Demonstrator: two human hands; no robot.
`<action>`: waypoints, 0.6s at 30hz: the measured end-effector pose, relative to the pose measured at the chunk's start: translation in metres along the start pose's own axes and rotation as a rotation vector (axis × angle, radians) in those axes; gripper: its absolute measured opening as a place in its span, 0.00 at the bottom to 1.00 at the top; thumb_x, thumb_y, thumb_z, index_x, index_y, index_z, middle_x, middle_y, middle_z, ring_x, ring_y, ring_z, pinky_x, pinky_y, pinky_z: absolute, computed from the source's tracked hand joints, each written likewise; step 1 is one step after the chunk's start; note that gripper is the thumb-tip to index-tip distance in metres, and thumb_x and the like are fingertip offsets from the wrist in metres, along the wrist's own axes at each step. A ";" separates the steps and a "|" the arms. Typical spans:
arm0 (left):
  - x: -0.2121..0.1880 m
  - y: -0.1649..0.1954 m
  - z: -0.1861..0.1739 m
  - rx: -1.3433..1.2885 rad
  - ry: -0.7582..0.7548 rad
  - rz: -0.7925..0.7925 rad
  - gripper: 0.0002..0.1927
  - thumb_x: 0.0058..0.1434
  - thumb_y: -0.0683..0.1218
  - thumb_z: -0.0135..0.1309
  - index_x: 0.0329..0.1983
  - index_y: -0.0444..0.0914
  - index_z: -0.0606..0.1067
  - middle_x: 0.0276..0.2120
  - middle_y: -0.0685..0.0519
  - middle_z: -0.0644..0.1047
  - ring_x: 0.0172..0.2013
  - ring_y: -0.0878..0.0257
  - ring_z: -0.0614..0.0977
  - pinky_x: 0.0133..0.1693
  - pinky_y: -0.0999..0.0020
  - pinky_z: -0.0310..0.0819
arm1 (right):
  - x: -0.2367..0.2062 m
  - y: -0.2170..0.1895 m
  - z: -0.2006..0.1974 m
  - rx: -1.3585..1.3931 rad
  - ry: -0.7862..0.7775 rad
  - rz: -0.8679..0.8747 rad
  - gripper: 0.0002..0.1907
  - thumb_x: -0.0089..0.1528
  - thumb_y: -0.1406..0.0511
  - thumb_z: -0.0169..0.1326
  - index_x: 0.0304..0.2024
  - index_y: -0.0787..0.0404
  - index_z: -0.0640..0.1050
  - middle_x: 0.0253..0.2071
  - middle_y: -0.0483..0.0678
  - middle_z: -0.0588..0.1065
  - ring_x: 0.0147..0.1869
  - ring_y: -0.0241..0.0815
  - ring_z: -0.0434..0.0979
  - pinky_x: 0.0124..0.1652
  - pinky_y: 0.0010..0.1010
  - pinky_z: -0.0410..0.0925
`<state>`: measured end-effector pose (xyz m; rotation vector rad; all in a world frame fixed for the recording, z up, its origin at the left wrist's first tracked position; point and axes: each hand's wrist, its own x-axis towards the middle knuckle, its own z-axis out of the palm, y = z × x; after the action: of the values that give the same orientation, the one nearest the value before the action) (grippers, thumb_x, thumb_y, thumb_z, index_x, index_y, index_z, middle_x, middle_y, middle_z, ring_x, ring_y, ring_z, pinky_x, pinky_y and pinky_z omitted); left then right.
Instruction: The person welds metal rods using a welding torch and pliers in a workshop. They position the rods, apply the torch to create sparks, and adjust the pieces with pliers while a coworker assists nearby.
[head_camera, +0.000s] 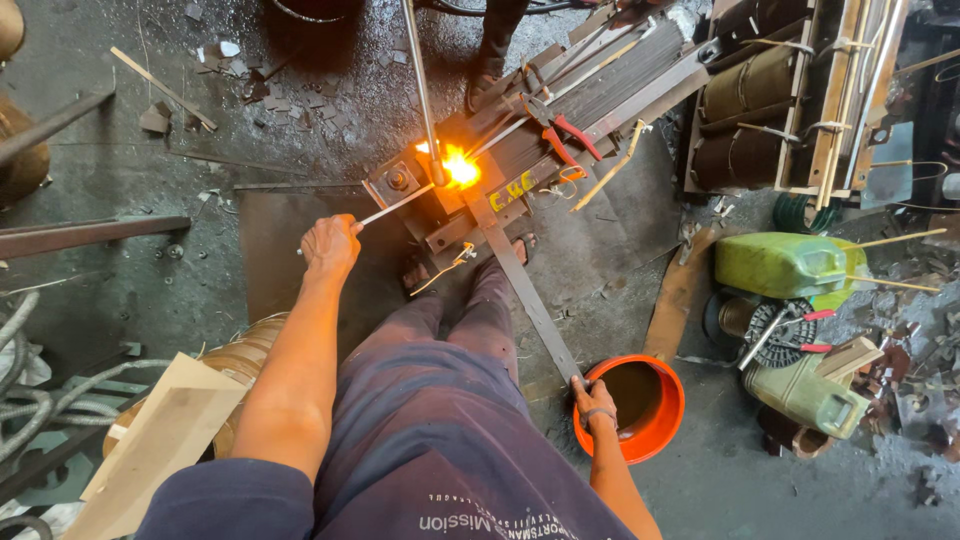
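My left hand (330, 245) is closed around a thin metal filler rod (400, 205) whose tip reaches a bright orange flame (460, 167). The flame burns on a dark laminated metal block (560, 120) lying on the floor. A torch tube (420, 85), held by another person standing beyond the block, comes down to the same spot. My right hand (596, 402) grips the near end of a long flat metal bar (525, 290) that runs up to the block. My legs in dark trousers stretch toward the block.
An orange bucket (665, 430) sits beside my right hand. Red-handled pliers (560, 130) lie on the block. Green jerrycans (780, 265) and a wooden frame with coils (790, 90) stand right. Cardboard and hoses (30, 400) lie left; metal scraps litter the floor.
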<state>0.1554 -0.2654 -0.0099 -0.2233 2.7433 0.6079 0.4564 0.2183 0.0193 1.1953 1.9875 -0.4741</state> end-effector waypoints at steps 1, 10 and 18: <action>0.000 0.000 0.000 0.001 0.000 -0.004 0.10 0.66 0.51 0.57 0.37 0.40 0.81 0.33 0.39 0.80 0.36 0.36 0.81 0.39 0.44 0.74 | 0.000 0.000 0.000 0.005 0.000 0.004 0.38 0.59 0.38 0.54 0.58 0.58 0.76 0.55 0.56 0.79 0.63 0.55 0.78 0.59 0.42 0.68; -0.003 0.001 0.002 -0.017 0.028 -0.012 0.10 0.66 0.52 0.58 0.37 0.41 0.82 0.33 0.39 0.81 0.37 0.36 0.81 0.40 0.43 0.74 | -0.001 0.001 0.000 -0.031 -0.004 0.009 0.37 0.60 0.38 0.53 0.58 0.57 0.76 0.57 0.57 0.77 0.65 0.57 0.75 0.60 0.43 0.66; 0.002 0.001 0.001 0.019 -0.003 -0.030 0.10 0.66 0.52 0.57 0.37 0.42 0.83 0.33 0.38 0.81 0.38 0.35 0.82 0.40 0.43 0.74 | -0.002 -0.002 0.001 0.007 -0.013 0.011 0.36 0.60 0.39 0.54 0.57 0.58 0.76 0.55 0.56 0.79 0.63 0.55 0.77 0.60 0.41 0.67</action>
<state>0.1538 -0.2643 -0.0108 -0.2581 2.7367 0.5730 0.4557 0.2162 0.0199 1.2044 1.9687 -0.4824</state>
